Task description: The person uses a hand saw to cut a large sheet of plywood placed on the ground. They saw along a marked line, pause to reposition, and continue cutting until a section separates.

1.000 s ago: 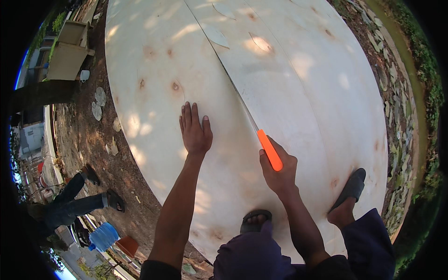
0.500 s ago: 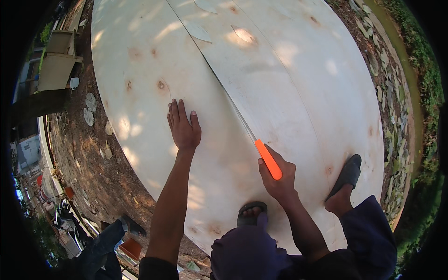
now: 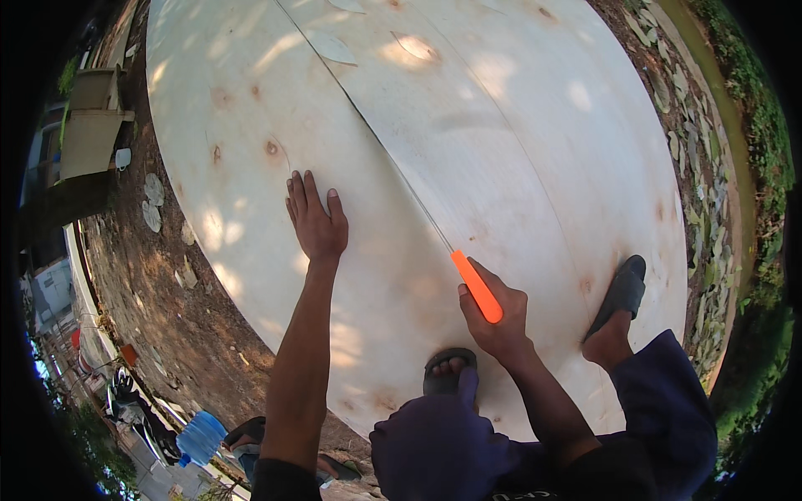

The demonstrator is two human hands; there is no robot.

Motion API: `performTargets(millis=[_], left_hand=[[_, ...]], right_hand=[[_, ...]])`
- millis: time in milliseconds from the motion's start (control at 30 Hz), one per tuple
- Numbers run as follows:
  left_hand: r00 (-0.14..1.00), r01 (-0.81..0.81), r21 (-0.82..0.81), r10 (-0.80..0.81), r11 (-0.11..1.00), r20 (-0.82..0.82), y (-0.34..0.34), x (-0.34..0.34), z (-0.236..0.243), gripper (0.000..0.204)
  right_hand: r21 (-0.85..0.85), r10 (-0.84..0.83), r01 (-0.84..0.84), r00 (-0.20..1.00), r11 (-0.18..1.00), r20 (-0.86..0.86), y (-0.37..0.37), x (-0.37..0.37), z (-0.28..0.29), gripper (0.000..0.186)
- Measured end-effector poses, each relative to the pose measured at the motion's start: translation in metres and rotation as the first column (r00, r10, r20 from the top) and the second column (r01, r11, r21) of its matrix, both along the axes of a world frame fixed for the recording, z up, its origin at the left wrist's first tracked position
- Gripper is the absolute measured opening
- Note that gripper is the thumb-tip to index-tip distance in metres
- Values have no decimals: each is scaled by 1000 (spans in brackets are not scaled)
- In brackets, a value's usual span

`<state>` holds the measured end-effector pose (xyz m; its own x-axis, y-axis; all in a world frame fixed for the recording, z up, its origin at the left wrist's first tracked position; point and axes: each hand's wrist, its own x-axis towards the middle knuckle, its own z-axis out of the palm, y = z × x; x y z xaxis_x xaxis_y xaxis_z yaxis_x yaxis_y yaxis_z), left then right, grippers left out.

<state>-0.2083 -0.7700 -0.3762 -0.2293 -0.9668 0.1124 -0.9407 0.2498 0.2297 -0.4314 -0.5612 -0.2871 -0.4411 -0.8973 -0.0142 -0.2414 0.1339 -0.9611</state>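
Observation:
Beneath me lies a large pale plywood sheet (image 3: 401, 317) with brown knots. A long dark cut (image 3: 334, 77) runs from its far edge toward me. My right hand (image 3: 504, 316) is closed round the orange handle of a handsaw (image 3: 477, 288). Its thin blade appears edge-on, in line with the cut; how deep it goes is hidden. Left of the cut, my left hand (image 3: 320, 219) presses flat on the sheet, fingers stretched forward and thumb apart. My sandalled feet (image 3: 620, 296) also rest on the plywood.
Dry leaves (image 3: 332, 47) lie on the sheet. Bare soil (image 3: 159, 284) borders it on the left, with a blue water jug (image 3: 200, 436) and another person's sandalled foot (image 3: 246, 432) at lower left. A leaf-strewn strip (image 3: 697, 192) and a ditch (image 3: 739, 142) run along the right.
My right hand has drawn the saw slightly back toward me along the cut. The left hand stays flat on the sheet. At lower left, the other person's leg has shifted and the jug has come into view.

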Motion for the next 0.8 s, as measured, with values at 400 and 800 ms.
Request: performTargets(millis=[400,800], left_hand=[[1000,15,-2,-15,1000,-21,-3,4,-2,57],[1000,3,40,-3,999,-17,2,6,-4,58]], right_hand=[[-17,-10,10,1000,1000,-2,-4,2,-3,35],[60,5,-7,1000,998,23,-11,4,8,35]])
